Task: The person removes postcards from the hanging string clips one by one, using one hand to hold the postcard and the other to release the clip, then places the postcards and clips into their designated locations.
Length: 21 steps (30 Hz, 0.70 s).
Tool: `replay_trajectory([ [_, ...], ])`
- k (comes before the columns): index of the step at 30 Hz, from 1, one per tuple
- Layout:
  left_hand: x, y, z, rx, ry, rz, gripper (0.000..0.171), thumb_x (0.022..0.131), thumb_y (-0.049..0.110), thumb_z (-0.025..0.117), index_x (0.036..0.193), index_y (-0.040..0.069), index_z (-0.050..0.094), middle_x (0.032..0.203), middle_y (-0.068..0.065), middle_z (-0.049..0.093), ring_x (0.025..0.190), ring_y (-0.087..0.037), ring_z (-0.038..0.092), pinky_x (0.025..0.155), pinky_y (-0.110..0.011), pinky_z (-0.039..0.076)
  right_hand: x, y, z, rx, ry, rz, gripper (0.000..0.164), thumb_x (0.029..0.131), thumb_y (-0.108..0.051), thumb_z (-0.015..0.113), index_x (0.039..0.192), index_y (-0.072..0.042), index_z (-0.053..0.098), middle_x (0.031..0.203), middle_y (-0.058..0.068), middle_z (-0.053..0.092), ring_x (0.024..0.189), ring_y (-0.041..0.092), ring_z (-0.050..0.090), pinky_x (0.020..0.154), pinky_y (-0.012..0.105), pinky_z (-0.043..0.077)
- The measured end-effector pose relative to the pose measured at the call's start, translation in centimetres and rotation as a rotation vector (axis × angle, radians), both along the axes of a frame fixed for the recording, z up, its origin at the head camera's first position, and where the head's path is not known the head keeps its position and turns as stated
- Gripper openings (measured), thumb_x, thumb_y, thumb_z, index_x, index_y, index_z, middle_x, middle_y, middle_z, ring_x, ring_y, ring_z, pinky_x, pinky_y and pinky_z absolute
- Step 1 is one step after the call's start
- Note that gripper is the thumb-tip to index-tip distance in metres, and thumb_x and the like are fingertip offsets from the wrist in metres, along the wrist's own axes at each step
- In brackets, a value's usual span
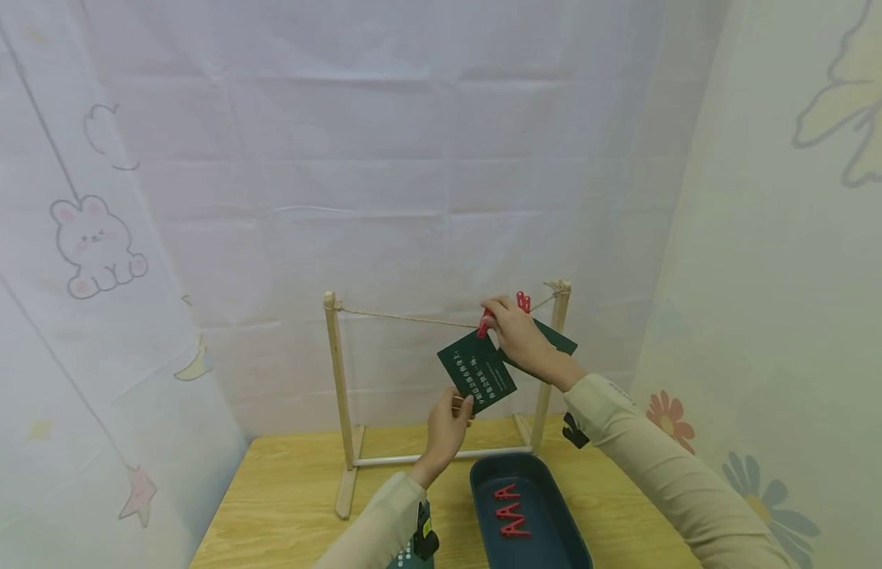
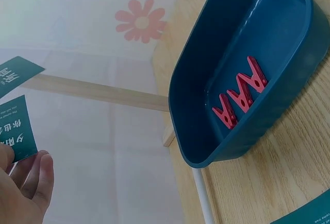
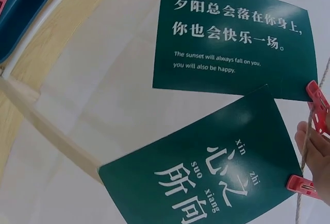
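My left hand (image 1: 446, 427) pinches the lower edge of a dark green card (image 1: 476, 371) with white lettering, tilted below the rope (image 1: 405, 318). With thumb and fingers, my right hand (image 1: 522, 336) grips a red clothespin (image 1: 484, 324) at the card's upper corner. In the right wrist view this clothespin (image 3: 318, 105) sits over that corner, right at the rope. Just beside it, a second green card (image 3: 206, 162) hangs from the rope by another red clothespin (image 3: 301, 185). The right hand and forearm partly hide that second card in the head view.
A wooden frame (image 1: 340, 379) holds the rope between two posts on the wooden table (image 1: 284, 482). In front stands a dark blue tray (image 1: 555, 506) with several red clothespins (image 1: 510, 511). Another green card (image 2: 309, 211) lies on the table near my left forearm.
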<state>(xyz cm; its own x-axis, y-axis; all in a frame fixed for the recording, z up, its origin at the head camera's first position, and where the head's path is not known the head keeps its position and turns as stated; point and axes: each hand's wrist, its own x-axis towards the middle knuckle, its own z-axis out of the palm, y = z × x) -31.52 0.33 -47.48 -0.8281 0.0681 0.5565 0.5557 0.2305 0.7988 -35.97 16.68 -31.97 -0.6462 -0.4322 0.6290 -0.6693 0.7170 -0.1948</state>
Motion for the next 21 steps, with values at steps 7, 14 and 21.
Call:
replay_trajectory([
  [7,0.1,0.0,0.1,0.003,0.003,0.0,0.01,0.102,0.006,0.056,0.102,-0.003,0.06,0.09,-0.02,0.067,0.075,-0.035,0.069,0.066,-0.028,0.059,0.1,-0.2,0.2,-0.059,-0.088,-0.019,0.034,0.1,-0.006,0.056,0.13,0.011,0.052,0.118,0.027,0.053,0.09,0.033,0.061,0.083,0.049,0.055],
  [14,-0.4,-0.2,-0.2,0.001,0.008,0.006,0.008,0.1,0.001,0.056,0.102,-0.006,0.059,0.088,-0.019,0.066,0.073,-0.032,0.069,0.065,-0.027,0.059,0.3,-0.3,0.8,-0.083,-0.153,-0.033,0.031,0.1,-0.005,0.057,0.127,0.011,0.054,0.121,0.029,0.052,0.095,0.036,0.06,0.084,0.05,0.054],
  [21,-0.5,-0.2,-0.1,0.047,-0.022,-0.017,0.007,0.1,-0.001,0.055,0.102,-0.007,0.059,0.089,-0.02,0.065,0.075,-0.037,0.068,0.066,-0.034,0.061,0.2,-0.2,1.1,-0.151,-0.152,0.006,0.024,0.094,0.003,0.063,0.116,0.011,0.058,0.107,0.024,0.061,0.095,0.037,0.061,0.081,0.049,0.054],
])
